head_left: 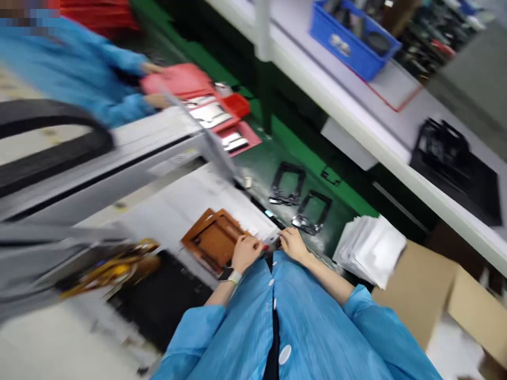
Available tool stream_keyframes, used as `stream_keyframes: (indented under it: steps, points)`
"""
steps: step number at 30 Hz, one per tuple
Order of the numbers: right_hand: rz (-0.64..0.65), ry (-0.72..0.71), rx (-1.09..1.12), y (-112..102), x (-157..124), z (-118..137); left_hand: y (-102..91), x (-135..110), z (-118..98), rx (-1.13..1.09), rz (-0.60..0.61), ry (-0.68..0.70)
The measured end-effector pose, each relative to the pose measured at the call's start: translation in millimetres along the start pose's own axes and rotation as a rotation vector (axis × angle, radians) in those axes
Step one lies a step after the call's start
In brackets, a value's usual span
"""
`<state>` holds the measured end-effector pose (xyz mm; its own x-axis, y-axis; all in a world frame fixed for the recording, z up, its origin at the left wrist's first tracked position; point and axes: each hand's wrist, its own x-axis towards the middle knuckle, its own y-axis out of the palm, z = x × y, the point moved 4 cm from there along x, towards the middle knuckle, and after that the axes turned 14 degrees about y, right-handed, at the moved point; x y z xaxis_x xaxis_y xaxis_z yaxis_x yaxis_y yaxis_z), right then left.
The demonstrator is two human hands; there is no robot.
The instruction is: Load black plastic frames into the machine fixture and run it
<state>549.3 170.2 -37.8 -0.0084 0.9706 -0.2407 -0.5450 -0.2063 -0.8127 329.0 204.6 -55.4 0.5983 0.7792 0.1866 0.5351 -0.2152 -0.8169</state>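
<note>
My left hand, with a band at its wrist, is closed beside the brown frames stacked on the white work surface. A small red spot shows at its fingertips. Close by on the right, my right hand has its fingers bent together at the corner of that surface, by a small dark piece. What either hand holds is too small and blurred to name. Two black frames lie just beyond my right hand.
A co-worker in a blue sleeve handles red trays at upper left. A white shelf crosses the right side, bearing a blue bin and a black part. White sheets and a cardboard box stand at right.
</note>
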Motion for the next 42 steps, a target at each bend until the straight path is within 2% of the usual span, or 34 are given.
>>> stream_keyframes:
  steps: [2,4,7,9,11,13,15,17,20,23,25,29,33,37,39,42]
  points:
    - [-0.181,0.175,0.051,-53.6,-19.0,-36.9,14.2,2.4,13.3,-0.005,0.083,0.039]
    - [-0.396,0.364,0.091,-108.1,-50.4,-83.3,23.9,2.7,26.6,0.022,0.134,0.097]
    - [-0.748,0.7,0.089,-177.5,-124.6,-159.6,31.2,-1.7,42.2,0.074,0.185,0.168]
    - [-0.919,0.964,0.039,-206.1,-181.8,-205.1,32.8,-7.1,47.8,0.085,0.186,0.195]
    - [-0.965,1.22,0.026,-217.9,-230.7,-242.9,35.0,-12.6,49.9,0.085,0.188,0.206]
    - [-0.885,1.423,0.109,-215.0,-263.2,-272.7,38.0,-15.9,49.6,0.088,0.185,0.185]
    - [-0.752,1.542,0.241,-203.8,-278.5,-293.4,41.0,-15.2,46.1,0.082,0.182,0.143]
    - [-0.652,1.589,0.343,-192.2,-282.2,-305.7,43.9,-9.7,37.9,0.056,0.193,0.104]
    - [-0.64,1.614,0.354,-185.1,-281.6,-314.9,47.7,7.2,14.8,0.001,0.214,0.098]
    - [-0.659,1.594,0.321,-187.7,-281.2,-318.7,53.0,29.2,-17.4,-0.077,0.216,0.129]
    - [-0.625,1.557,0.324,-190.0,-279.4,-318.5,58.8,42.9,-40.8,-0.14,0.23,0.15]
    - [-0.659,1.491,0.246,-198.2,-275.0,-307.7,68.6,63.4,-89.1,-0.258,0.266,0.213]
    - [-0.695,1.383,0.278,-208.5,-269.8,-287.9,66.0,82.0,-136.8,-0.353,0.262,0.306]
    - [-0.683,1.196,0.356,-230.5,-262.8,-257.5,44.5,113.1,-185.6,-0.427,0.206,0.46]
    - [-0.646,1.066,0.292,-249.0,-255.1,-236.8,23.4,134.0,-212.3,-0.448,0.149,0.558]
    - [-0.533,0.845,0.086,-277.8,-234.2,-201.3,-18.2,169.5,-255.5,-0.425,0.056,0.7]
